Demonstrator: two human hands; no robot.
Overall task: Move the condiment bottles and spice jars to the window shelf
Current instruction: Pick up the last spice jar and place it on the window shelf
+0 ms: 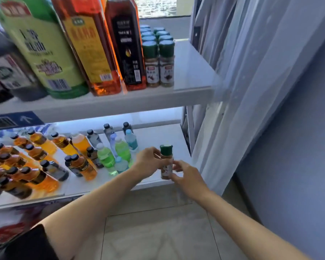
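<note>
Here the spice jar stood upright between both hands at the lower shelf front edge, the left hand wrapped around it, the right hand touching its side with loosely spread fingers; the window shelf, holding big bottles and rowed green-capped jars, lay above with room to their right

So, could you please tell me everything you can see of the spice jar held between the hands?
The spice jar is small and clear, plastic or glass, with a dark green cap, brownish powder inside and a pale label. It stands upright above the lower shelf front edge. The left hand grips it; the right hand fingertips touch its other side.
</note>
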